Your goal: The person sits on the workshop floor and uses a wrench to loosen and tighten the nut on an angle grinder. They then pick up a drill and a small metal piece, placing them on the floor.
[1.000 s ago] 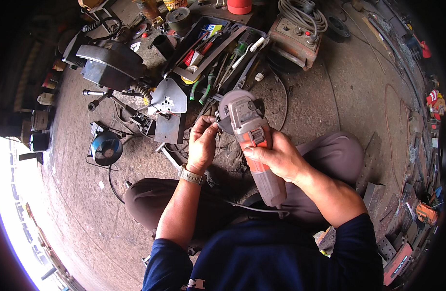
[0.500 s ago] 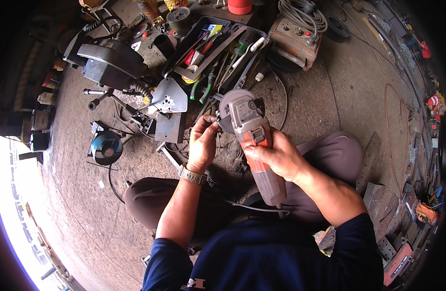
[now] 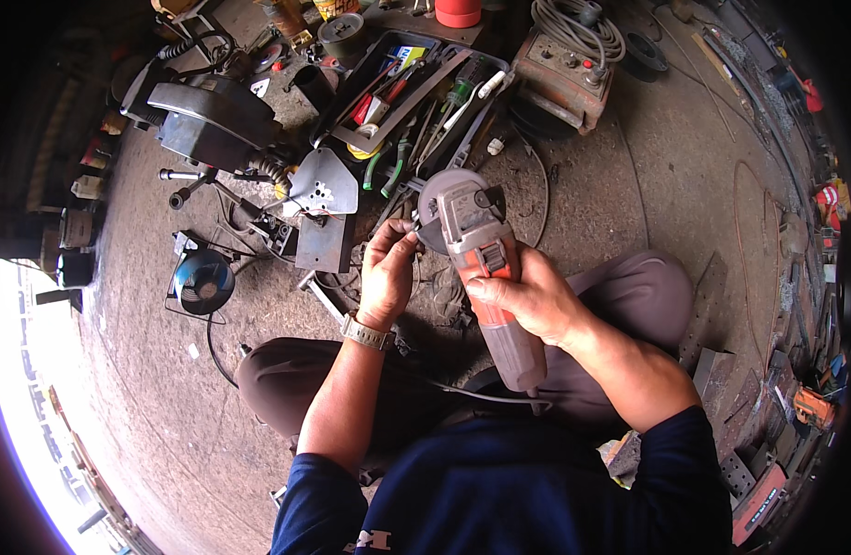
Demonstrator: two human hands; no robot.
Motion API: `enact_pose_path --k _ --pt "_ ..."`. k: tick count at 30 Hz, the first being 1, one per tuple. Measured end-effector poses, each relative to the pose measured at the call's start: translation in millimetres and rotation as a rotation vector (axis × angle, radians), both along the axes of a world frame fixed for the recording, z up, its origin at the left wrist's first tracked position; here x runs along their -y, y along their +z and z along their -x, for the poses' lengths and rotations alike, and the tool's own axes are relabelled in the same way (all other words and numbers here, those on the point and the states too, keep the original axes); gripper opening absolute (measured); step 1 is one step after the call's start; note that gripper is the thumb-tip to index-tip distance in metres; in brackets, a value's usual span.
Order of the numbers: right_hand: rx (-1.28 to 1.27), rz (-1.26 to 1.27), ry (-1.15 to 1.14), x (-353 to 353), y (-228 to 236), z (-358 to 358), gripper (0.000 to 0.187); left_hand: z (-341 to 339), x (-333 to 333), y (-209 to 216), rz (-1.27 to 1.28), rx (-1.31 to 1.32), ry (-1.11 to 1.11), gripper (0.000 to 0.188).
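Observation:
My right hand [image 3: 534, 300] is wrapped round the body of an orange and grey angle grinder [image 3: 496, 277], its thumb lying across the top. The grinder's disc [image 3: 449, 192] points away from me, and its cable leaves the rear end near my lap. Left of the disc, my left hand [image 3: 388, 273] pinches a small metal piece [image 3: 414, 220] between thumb and fingertips. That piece is at the disc's left edge; whether they touch I cannot tell. Most of it is hidden by the fingers. A watch [image 3: 366, 333] is on my left wrist.
Ahead lies a black tool tray [image 3: 402, 44] with pliers and other hand tools. A cut-off saw [image 3: 208, 120], a metal plate [image 3: 322, 185] and a small blue fan [image 3: 203, 281] are to the left. A rusty control box [image 3: 555, 79] with coiled cable stands far right.

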State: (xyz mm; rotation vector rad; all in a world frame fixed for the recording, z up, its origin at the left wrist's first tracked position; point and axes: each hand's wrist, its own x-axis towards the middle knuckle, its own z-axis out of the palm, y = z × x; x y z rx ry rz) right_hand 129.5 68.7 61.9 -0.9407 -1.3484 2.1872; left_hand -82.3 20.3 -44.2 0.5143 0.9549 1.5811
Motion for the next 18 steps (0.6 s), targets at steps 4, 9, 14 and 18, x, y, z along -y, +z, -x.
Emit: enact_pose_path --k 4,9,14,18 --pt "0.006 -0.001 0.004 0.0 0.8 0.6 0.032 0.6 -0.4 -1.0 0.0 0.006 -0.003 0.009" --pt "-0.015 0.005 0.001 -0.2 -2.1 -0.8 0.032 0.6 -0.6 -4.3 0.0 0.031 0.004 0.009" --pt "-0.015 0.007 0.0 0.2 0.7 0.1 0.031 1.1 0.0 -3.4 -0.001 0.021 -0.009 0.009" --pt "-0.023 0.017 0.012 -0.1 0.3 0.1 0.03 0.6 0.7 -1.1 -0.005 0.015 -0.015 0.009"
